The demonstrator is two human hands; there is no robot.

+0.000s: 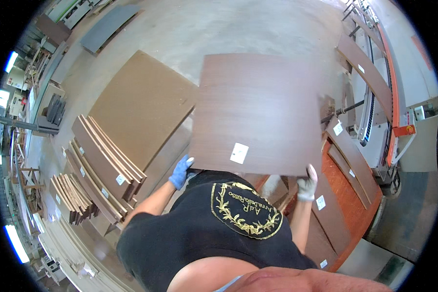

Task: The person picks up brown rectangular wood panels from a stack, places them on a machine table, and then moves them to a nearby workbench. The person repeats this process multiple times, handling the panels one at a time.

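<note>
A large dark brown wood panel is held out in front of me by its near edge. A white label sits on its upper face, close to that edge. My left hand, in a blue glove, grips the near left corner. At the near right corner my right hand, in a pale grey glove, is closed on the panel with the thumb on top. The fingers of both hands are partly hidden beneath the board. The panel's far right side is blurred.
To the left lies a wide brown board; nearer are stacks of labelled panels. On the right, labelled panels rest on an orange-red surface, beside a machine with an orange rail. A grey sheet lies farther left.
</note>
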